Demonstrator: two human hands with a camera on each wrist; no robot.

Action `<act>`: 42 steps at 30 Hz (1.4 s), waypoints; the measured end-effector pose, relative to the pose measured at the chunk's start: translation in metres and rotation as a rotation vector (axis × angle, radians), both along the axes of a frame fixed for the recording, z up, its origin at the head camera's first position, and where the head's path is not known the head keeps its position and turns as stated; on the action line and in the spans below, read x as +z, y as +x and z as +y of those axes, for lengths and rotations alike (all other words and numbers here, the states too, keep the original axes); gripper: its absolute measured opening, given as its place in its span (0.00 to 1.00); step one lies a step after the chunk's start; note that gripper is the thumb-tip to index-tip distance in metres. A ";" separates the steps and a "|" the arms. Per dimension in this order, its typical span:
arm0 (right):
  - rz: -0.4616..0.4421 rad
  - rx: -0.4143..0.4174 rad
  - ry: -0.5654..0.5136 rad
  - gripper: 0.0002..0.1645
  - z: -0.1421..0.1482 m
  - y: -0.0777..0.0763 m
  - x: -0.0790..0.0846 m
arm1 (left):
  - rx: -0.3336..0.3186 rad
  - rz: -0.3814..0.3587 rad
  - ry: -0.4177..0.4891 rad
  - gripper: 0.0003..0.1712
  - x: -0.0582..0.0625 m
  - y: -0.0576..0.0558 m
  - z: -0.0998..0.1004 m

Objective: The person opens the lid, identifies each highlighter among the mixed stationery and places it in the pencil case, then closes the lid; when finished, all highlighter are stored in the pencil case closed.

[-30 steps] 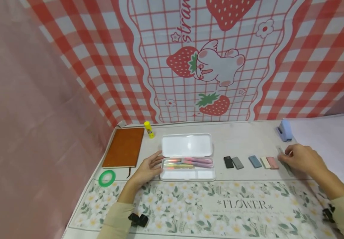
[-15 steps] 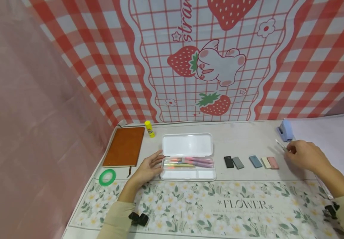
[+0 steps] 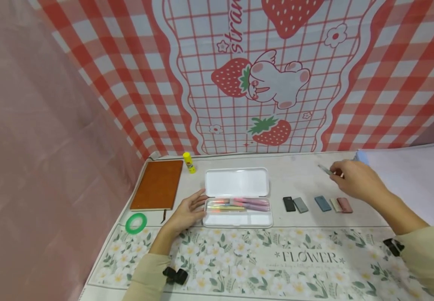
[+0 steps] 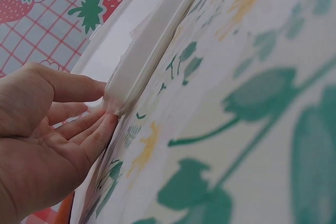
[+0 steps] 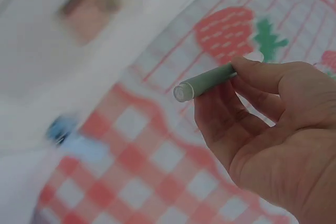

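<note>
My left hand (image 3: pixel 185 213) lies at the left end of a white pencil case (image 3: pixel 235 220). The left wrist view shows thumb and fingertips pinching the case's corner (image 4: pixel 118 95). Its lid (image 3: pixel 236 182) is raised, and several coloured pens (image 3: pixel 235 205) lie in the back compartment. My right hand (image 3: pixel 356 177) is above the table's right part, holding a green pen (image 5: pixel 210 80) between thumb and fingers. One end of the pen is clear and round, while a white tip shows beyond the thumb. In the head view the hand partly covers a blue stapler (image 3: pixel 361 157).
Black, grey, blue, cream and pink small blocks sit right of the case, including a black one (image 3: pixel 288 204) and a pink one (image 3: pixel 345 205). At left are a brown notebook (image 3: pixel 156 184), yellow glue stick (image 3: pixel 189 162) and green tape roll (image 3: pixel 136 223). A patterned cloth (image 3: pixel 277 79) hangs behind.
My right hand has lifted the pen from the table's right side and moved left and back with it, now partly covering the stapler. The left hand has stayed at the case.
</note>
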State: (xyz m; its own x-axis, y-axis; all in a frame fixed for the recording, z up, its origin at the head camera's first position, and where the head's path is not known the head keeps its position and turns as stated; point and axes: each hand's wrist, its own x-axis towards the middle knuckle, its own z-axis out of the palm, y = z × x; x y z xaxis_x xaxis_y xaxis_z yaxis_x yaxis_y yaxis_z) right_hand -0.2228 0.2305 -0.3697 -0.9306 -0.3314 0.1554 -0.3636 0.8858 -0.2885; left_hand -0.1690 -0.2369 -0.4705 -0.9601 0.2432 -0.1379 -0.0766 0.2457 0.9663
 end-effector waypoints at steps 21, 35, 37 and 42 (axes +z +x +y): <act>-0.013 0.369 -0.120 0.09 -0.160 0.008 0.003 | 0.021 -0.004 -0.014 0.44 -0.002 -0.003 -0.001; -0.127 0.422 -0.111 0.05 -0.189 0.019 -0.038 | 0.019 -0.017 -0.019 0.44 0.001 -0.003 0.002; -0.141 0.407 -0.105 0.05 -0.191 0.019 -0.040 | 0.019 -0.021 -0.020 0.44 0.001 -0.003 0.002; -0.182 0.388 -0.074 0.04 -0.192 0.018 -0.047 | -0.003 -0.023 -0.024 0.44 0.010 0.001 0.003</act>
